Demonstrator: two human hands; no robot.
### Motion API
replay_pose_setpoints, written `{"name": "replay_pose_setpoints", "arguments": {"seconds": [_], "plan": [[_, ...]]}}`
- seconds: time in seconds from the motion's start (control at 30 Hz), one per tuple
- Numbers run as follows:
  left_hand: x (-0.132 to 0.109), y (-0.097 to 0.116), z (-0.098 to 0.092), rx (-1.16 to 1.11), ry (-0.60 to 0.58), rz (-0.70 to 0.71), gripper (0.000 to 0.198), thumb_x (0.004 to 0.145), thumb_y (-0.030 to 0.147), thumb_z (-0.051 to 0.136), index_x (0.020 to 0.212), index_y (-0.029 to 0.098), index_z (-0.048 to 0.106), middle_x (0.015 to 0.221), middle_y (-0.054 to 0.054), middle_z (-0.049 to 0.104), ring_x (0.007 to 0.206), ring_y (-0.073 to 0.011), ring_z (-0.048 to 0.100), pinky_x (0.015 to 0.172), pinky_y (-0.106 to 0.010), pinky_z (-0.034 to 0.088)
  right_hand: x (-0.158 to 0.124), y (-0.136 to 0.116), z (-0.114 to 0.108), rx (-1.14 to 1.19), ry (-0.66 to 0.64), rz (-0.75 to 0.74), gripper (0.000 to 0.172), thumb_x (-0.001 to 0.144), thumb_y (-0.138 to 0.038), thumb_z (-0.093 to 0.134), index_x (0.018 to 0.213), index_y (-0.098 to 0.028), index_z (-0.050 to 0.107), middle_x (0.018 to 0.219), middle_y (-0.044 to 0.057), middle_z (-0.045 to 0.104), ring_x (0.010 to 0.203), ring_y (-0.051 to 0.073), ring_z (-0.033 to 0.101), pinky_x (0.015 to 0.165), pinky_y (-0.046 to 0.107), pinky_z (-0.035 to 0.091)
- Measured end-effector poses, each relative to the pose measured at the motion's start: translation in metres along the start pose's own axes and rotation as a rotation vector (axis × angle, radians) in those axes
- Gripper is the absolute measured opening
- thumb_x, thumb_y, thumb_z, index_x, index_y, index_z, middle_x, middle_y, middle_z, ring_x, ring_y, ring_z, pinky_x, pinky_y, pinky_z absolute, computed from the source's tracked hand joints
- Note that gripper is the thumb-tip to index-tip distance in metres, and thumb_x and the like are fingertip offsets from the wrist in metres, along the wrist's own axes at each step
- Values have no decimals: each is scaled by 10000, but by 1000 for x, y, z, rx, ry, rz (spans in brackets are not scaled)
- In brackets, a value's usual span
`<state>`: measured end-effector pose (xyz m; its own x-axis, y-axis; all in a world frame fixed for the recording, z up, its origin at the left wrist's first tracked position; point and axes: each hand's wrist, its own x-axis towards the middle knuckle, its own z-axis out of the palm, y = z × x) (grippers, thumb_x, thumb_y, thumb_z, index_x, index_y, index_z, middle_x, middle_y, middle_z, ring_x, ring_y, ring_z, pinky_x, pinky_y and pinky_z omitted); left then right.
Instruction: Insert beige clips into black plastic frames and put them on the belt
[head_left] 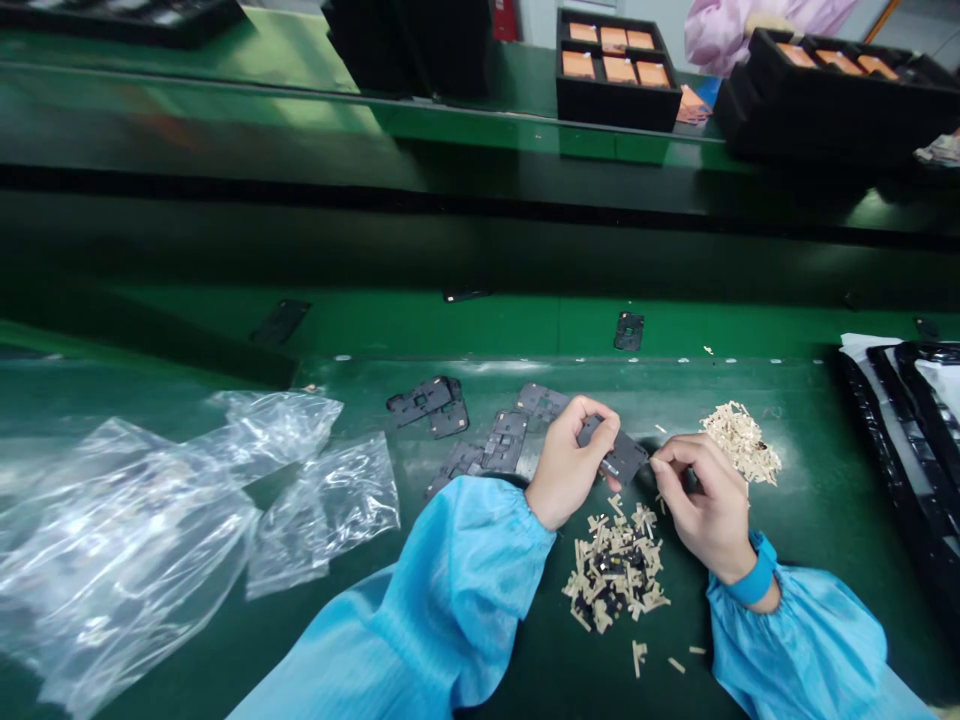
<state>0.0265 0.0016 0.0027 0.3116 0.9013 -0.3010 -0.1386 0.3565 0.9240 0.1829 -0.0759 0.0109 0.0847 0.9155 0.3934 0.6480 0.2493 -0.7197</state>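
Observation:
My left hand [574,460] grips a flat black plastic plate [628,462] with cut-outs, thumb on top. Close to the plate's right end, my right hand [701,495] is closed in a pinch; whatever its fingertips hold is too small to make out. Below the plate lies a pile of small beige strips mixed with dark bits [615,570]. Beyond my right hand is a second pile of beige pieces [741,443]. More black plates [504,440] lie loosely overlapped left of my left hand, partly hidden by it.
Clear plastic bags [127,540] cover the left of the green table [525,650]. Black-and-white packages [907,450] stand at the right edge. Single plates [628,330] lie farther back. On the raised shelf are black trays [619,105] with orange pieces, and a person's pink sleeve [716,35].

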Motion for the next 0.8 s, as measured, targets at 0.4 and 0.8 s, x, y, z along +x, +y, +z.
{"name": "replay_pose_setpoints", "arguments": {"seconds": [0.4, 0.8], "plan": [[-1, -3, 0, 10, 21, 2, 243, 872, 394, 665, 876, 185, 540, 648, 75, 531, 362, -86, 563, 316, -177, 437, -2, -2, 2, -4, -28, -73, 140, 962, -86, 612, 978, -225, 608, 873, 25, 641, 720, 150, 592, 636, 274, 490], [-3, 1, 1, 10, 35, 11, 294, 861, 442, 696, 891, 193, 543, 611, 84, 521, 355, -95, 556, 326, -185, 417, -3, -3, 2, 13, -24, -86, 167, 961, -74, 621, 1020, -229, 626, 900, 43, 666, 818, 182, 652, 728, 306, 534]]}}
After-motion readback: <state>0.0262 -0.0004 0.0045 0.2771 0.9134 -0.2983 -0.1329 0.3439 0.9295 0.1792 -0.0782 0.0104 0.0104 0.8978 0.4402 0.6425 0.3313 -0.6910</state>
